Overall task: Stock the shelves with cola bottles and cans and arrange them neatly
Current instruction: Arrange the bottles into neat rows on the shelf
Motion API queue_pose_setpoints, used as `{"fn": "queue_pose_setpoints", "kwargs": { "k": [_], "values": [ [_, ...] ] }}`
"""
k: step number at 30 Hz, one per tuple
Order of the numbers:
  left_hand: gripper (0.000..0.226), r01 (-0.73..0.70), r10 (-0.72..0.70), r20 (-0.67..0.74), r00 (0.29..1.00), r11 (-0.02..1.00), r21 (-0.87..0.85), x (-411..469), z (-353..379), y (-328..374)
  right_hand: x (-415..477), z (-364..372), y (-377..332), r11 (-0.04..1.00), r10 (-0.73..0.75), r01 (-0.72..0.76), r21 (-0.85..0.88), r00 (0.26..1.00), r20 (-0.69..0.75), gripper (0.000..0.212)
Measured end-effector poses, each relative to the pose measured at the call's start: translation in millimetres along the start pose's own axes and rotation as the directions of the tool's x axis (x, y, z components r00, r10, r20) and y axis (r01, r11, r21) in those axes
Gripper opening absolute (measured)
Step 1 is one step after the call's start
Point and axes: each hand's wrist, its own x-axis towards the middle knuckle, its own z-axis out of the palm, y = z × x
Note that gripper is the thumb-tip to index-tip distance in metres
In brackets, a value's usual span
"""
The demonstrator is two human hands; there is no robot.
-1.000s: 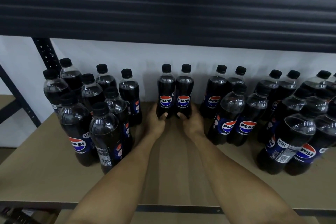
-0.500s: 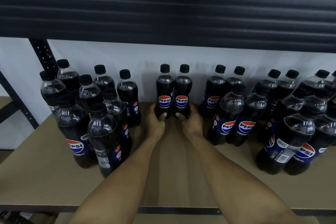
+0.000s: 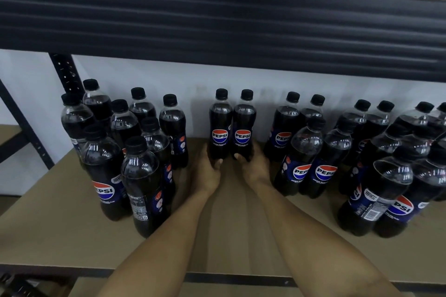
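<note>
Centre frame: left bottle and right bottle stand upright on the shelf, sides touching, black caps fitted, Pepsi labels facing forward. Left cluster and right cluster stand upright either side.

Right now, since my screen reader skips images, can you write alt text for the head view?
The left hand grips one upright black-capped plastic Pepsi bottle and the right hand its twin beside it, on a brown board shelf between clusters of matching bottles.
</note>
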Motion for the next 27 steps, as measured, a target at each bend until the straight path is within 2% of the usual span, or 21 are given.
{"fn": "queue_pose_setpoints", "kwargs": {
  "k": [2, 3, 6, 7, 9, 11, 14, 17, 20, 23, 27],
  "values": [
    [0.062, 0.013, -0.022, 0.100, 0.995, 0.996, 0.091, -16, -9, 6, -5, 0, -1, 1.000, -0.009, 0.008, -0.030, 0.999, -0.031, 0.066],
    [0.062, 0.012, -0.042, 0.157, 0.987, 0.982, 0.187, -25, -14, 10, -9, 0, -1, 0.998, -0.023, 0.021, -0.055, 0.999, -0.034, 0.069],
    [0.052, -0.131, -0.043, 0.306, 0.951, 0.842, 0.524, -55, -32, 20, -29, -2, -2, 0.975, -0.040, 0.045, -0.218, 0.999, 0.028, 0.075],
    [0.052, -0.192, -0.027, 0.351, 0.936, 0.798, 0.571, -67, -38, 23, -38, -4, 0, 0.949, -0.038, 0.057, -0.310, 0.997, 0.067, 0.074],
    [0.055, -0.271, -0.015, 0.423, 0.906, 0.748, 0.606, -89, -52, 24, -57, -7, 2, 0.832, -0.058, 0.140, -0.537, 0.984, 0.166, 0.064],
    [0.058, -0.311, -0.020, 0.464, 0.886, 0.717, 0.624, -107, -67, 23, -74, -12, 5, 0.723, -0.099, 0.234, -0.650, 0.966, 0.238, 0.055],
    [0.068, -0.334, -0.019, 0.483, 0.875, 0.699, 0.633, -124, -87, 24, -95, -24, 9, 0.673, -0.153, 0.310, -0.672, 0.947, 0.284, 0.053],
    [0.087, -0.335, -0.029, 0.493, 0.870, 0.698, 0.633, -129, -92, 25, -112, -36, 15, 0.689, -0.170, 0.336, -0.642, 0.936, 0.308, 0.054],
    [0.075, -0.323, -0.052, 0.496, 0.867, 0.698, 0.638, -129, -92, 29, -132, -53, 21, 0.769, -0.137, 0.282, -0.574, 0.950, 0.282, 0.058],
    [0.063, -0.321, -0.069, 0.504, 0.861, 0.695, 0.644, -129, -93, 31, -153, -78, 30, 0.838, -0.098, 0.187, -0.513, 0.976, 0.196, 0.048],
    [0.070, -0.326, -0.069, 0.508, 0.859, 0.690, 0.646, -130, -94, 29, -172, -106, 42, 0.849, -0.058, 0.086, -0.520, 0.996, 0.071, 0.045]
  ]
}}
